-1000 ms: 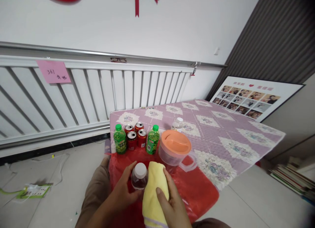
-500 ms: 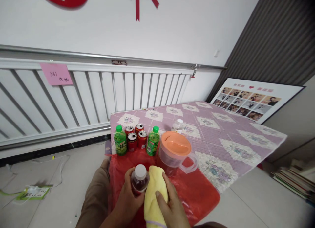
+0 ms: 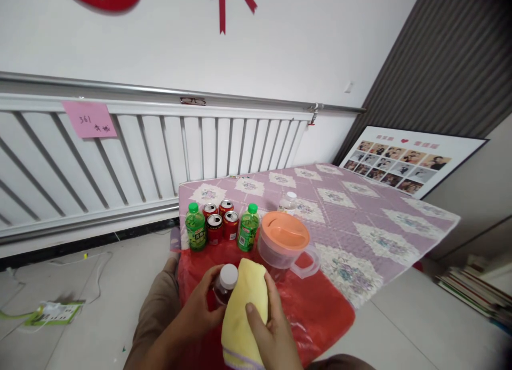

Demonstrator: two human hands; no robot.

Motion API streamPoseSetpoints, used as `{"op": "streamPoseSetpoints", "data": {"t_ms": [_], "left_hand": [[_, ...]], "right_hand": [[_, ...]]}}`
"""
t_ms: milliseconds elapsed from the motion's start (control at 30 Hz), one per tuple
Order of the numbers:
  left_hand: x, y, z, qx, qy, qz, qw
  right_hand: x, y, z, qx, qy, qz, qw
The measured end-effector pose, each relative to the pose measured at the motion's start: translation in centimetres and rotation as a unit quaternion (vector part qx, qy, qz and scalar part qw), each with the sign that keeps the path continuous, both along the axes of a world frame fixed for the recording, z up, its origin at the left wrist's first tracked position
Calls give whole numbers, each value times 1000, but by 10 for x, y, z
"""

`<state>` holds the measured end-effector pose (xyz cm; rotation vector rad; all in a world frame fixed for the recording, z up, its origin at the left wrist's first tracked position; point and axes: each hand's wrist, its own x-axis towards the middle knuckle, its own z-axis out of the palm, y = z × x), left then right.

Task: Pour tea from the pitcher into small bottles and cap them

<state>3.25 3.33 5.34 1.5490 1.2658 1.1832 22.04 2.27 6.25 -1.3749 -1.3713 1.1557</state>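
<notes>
A dark-filled bottle with a white cap point(image 3: 228, 277) is gripped upright by my left hand point(image 3: 202, 305), fingers wrapped round its side. My right hand point(image 3: 274, 319) is closed on a folded yellow cloth point(image 3: 244, 308) with a pale purple edge. The cloth lies against the bottle's right side and covers part of it. Below both hands spreads a red plastic sheet point(image 3: 320, 311). Just beyond the cloth stands a clear jug with an orange lid point(image 3: 285, 230).
Several red drink cans point(image 3: 214, 228) stand between a green bottle point(image 3: 196, 228) and a second green bottle point(image 3: 248, 228). A clear bottle point(image 3: 288, 200) is behind the jug on the floral-covered table point(image 3: 374, 210). Behind runs a white radiator point(image 3: 236, 146); a power strip point(image 3: 56, 312) lies on the floor.
My right hand has moved the cloth slightly left and up, so it now covers more of the bottle. The left hand keeps its hold on the bottle.
</notes>
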Motion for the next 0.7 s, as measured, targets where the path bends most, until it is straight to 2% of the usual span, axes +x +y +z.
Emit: {"op": "streamPoseSetpoints", "data": {"t_ms": [133,200,333,467,533,600,700], "left_hand": [[17,-5,-16,35,16,114,993],[19,-6,-20,50,38,132,989],[8,-2,-15,57,48,92,993],[-7,2,-1,-15,0,-6,1000],[-8,3,4,-33,-6,-36,999],[-4,4,4,-30,-6,-27,999],[6,2,-3,-15,-2,47,999]], "right_hand": [[5,6,-14,31,-76,-19,996],[11,9,-18,39,-98,-12,994],[20,11,-14,43,-94,-16,995],[15,7,6,4,-28,-10,1000],[9,4,12,-13,11,5,1000],[1,3,12,-11,20,8,1000],[-4,5,2,6,-17,-2,1000]]}}
